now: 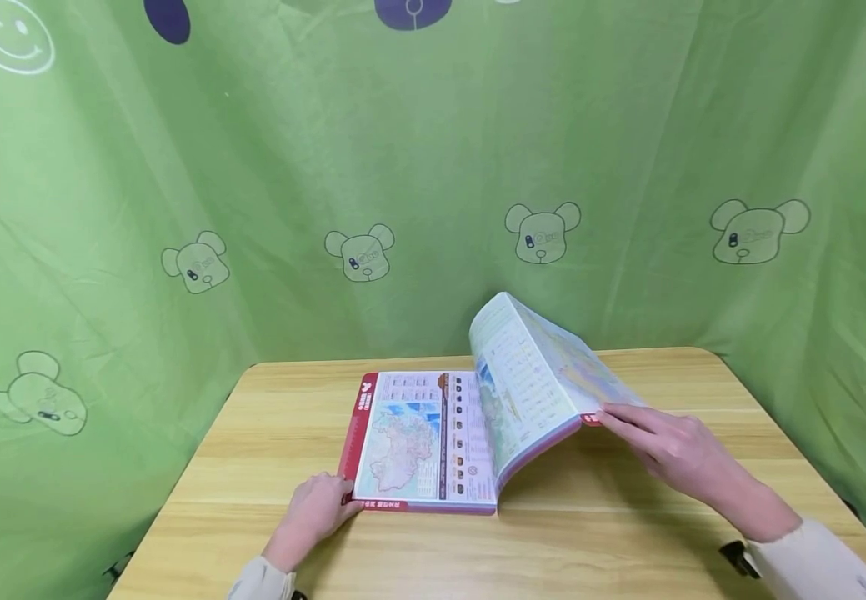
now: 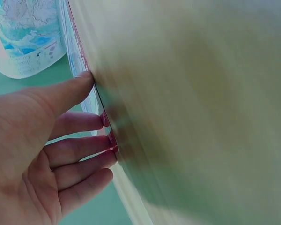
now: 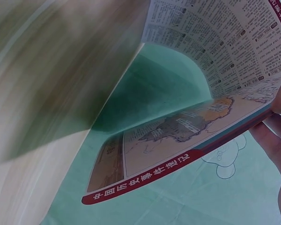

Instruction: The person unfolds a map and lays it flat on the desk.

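Note:
A folding map with red borders is partly spread on the table. Its left panels lie flat, showing a map and rows of small pictures. To the right, panels rise into a tilted peak. My left hand holds the flat part's near left corner; in the left wrist view, thumb and fingertips meet its edge. My right hand grips the raised part by its lower right edge. In the right wrist view, text and map panels fan apart, and the thumb and fingers pinch the edge at the right.
The map rests on a light wooden table with rounded far corners. A green cloth printed with bear heads hangs behind the table and at both sides. Pale sleeves cover the forearms.

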A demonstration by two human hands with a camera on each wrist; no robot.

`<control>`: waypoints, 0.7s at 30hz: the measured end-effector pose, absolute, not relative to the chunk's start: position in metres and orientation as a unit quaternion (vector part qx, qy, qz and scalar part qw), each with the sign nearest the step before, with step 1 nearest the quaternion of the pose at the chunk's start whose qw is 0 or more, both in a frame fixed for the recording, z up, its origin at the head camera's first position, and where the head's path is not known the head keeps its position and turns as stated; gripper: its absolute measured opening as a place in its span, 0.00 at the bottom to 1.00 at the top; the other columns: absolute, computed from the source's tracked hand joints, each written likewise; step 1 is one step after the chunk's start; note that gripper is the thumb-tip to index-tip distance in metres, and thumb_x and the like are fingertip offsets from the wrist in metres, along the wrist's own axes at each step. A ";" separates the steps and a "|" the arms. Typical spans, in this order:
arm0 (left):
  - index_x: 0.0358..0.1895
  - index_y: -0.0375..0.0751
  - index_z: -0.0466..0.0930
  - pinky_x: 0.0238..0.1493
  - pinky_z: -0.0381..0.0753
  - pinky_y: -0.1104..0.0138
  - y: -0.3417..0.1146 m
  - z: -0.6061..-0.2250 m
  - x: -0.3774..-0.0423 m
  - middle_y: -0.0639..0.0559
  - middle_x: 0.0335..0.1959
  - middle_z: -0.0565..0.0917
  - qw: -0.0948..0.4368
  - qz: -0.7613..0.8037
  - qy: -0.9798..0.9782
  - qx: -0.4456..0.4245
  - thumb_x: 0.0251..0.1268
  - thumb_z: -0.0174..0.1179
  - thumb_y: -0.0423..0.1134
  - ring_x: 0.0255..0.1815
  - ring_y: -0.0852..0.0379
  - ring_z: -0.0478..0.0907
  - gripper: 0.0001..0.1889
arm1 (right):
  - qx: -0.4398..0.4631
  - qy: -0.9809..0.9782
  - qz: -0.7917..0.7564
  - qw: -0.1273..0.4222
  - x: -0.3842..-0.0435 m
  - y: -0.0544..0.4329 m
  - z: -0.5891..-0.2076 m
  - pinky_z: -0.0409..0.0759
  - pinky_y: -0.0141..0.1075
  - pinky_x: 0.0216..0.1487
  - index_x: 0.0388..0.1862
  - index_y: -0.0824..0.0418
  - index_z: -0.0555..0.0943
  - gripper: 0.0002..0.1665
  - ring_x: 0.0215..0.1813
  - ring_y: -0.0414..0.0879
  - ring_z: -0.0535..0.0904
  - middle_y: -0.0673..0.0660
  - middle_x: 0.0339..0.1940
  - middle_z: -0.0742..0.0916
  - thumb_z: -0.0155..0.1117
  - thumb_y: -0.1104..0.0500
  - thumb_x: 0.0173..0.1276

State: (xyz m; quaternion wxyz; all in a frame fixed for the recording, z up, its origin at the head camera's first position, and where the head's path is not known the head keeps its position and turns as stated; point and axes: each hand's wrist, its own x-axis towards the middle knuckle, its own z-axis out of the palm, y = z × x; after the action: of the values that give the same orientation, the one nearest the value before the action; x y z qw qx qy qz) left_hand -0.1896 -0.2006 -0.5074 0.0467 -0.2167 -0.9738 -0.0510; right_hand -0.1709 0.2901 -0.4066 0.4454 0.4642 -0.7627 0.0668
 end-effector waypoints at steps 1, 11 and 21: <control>0.31 0.44 0.84 0.25 0.73 0.63 -0.201 -0.507 -0.190 0.56 0.19 0.75 0.046 -0.051 -0.974 -0.218 0.54 0.67 0.53 0.23 0.56 0.72 0.15 | 0.461 -0.765 0.066 0.445 -0.168 0.292 -0.407 0.78 0.37 0.18 0.44 0.64 0.84 0.24 0.32 0.53 0.84 0.59 0.43 0.86 0.40 0.57 0.76; 0.28 0.43 0.83 0.23 0.72 0.62 -0.203 -0.507 -0.188 0.54 0.18 0.75 0.052 -0.060 -0.971 -0.226 0.54 0.67 0.53 0.21 0.56 0.70 0.15 | 0.441 -0.777 0.054 0.446 -0.152 0.309 -0.410 0.79 0.39 0.19 0.44 0.64 0.84 0.23 0.31 0.54 0.84 0.59 0.43 0.86 0.41 0.56 0.76; 0.26 0.44 0.83 0.24 0.73 0.61 -0.202 -0.506 -0.188 0.54 0.19 0.76 0.061 -0.055 -0.970 -0.229 0.53 0.67 0.53 0.23 0.54 0.72 0.15 | 0.433 -0.781 0.047 0.448 -0.142 0.320 -0.415 0.77 0.38 0.17 0.44 0.64 0.84 0.23 0.29 0.54 0.84 0.59 0.43 0.86 0.41 0.57 0.75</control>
State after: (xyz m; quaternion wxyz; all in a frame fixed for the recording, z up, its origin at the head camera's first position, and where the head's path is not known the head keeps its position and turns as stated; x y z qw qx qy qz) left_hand -0.1879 -0.2022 -0.5060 0.0610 -0.2290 -0.9700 -0.0550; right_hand -0.1421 0.3202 -0.4146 0.4477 0.4328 -0.7811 0.0468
